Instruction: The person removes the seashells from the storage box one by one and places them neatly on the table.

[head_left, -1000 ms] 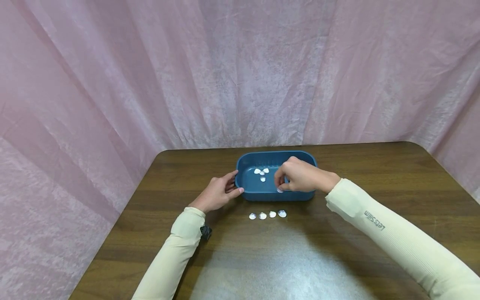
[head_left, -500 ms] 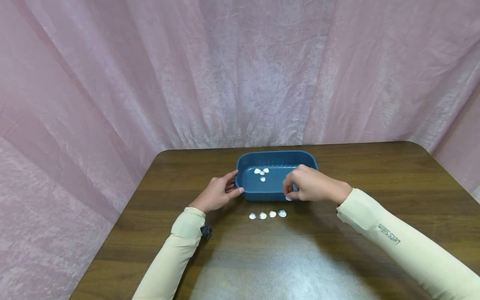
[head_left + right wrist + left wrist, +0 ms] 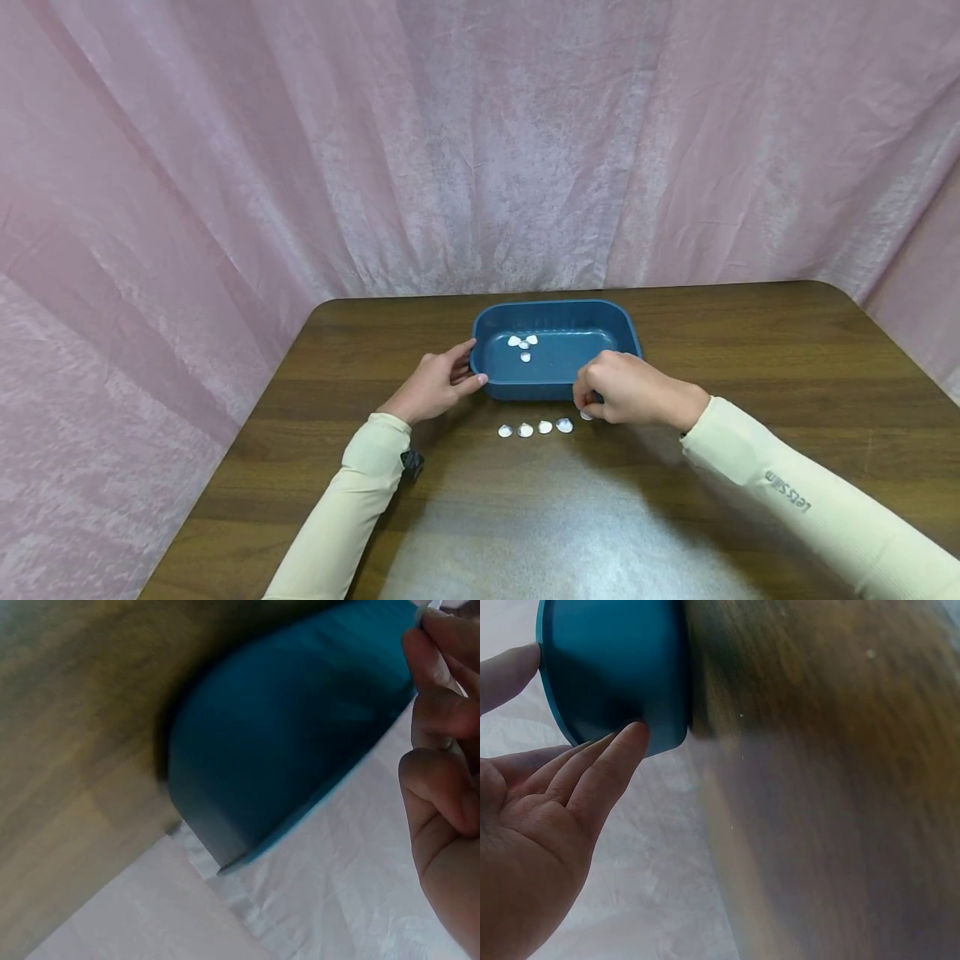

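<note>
My right hand (image 3: 618,387) pinches a small clear faceted gem (image 3: 587,415) between thumb and fingertips, just in front of the blue bin (image 3: 532,392). In the right wrist view only the edge of that gem (image 3: 424,609) shows at the fingertips. Straight fingers of my left hand (image 3: 433,387) touch the bin's left end, with the thumb near its front corner. The left wrist view shows those fingers (image 3: 604,769) against the outer wall. On the table, a row of several gems (image 3: 545,427) lies before the bin. Several more gems (image 3: 525,357) are inside it, toward the left.
The brown wooden table (image 3: 480,517) extends around the bin on all sides. A pink curtain (image 3: 480,150) hangs behind its far edge. A small black object (image 3: 412,464) sits at the left wrist.
My right hand has carried its gem from inside the bin, over the front wall, to the right end of the gem row. My left hand has stayed at the bin.
</note>
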Available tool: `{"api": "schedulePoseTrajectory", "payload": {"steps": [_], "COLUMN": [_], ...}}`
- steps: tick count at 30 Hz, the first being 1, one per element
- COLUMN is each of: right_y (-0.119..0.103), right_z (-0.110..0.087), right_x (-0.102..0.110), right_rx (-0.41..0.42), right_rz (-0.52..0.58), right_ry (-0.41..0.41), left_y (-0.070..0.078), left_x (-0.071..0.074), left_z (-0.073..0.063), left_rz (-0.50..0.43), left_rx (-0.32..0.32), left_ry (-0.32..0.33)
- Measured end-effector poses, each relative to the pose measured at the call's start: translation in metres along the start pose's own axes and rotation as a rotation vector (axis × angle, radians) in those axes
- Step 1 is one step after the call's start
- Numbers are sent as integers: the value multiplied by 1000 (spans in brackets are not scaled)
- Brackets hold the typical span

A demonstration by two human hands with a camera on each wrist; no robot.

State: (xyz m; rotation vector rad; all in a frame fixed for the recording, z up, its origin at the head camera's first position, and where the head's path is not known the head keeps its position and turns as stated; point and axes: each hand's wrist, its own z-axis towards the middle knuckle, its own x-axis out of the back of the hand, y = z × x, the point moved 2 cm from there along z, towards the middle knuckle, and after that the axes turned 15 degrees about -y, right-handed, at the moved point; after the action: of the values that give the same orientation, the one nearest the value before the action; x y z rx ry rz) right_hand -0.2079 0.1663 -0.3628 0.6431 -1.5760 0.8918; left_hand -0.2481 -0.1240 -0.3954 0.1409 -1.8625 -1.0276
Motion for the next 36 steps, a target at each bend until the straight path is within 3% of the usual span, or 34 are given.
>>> {"api": "schedulePoseTrajectory", "payload": {"steps": [11, 21, 36], "right_y": [-10, -11, -11], "right_z": [0, 3, 6], "right_x": [-22, -34, -39], "right_rx": [-20, -98, -100], "right_rz": [-225, -284, -287], "right_ry": [44, 74, 79], "left_y": [1, 1, -1], "left_x": [0, -1, -1], "left_z": [-1, -1, -1], "left_rz": [1, -1, -6], "left_rx": [8, 13, 8], "left_ry": [1, -1, 0]}}
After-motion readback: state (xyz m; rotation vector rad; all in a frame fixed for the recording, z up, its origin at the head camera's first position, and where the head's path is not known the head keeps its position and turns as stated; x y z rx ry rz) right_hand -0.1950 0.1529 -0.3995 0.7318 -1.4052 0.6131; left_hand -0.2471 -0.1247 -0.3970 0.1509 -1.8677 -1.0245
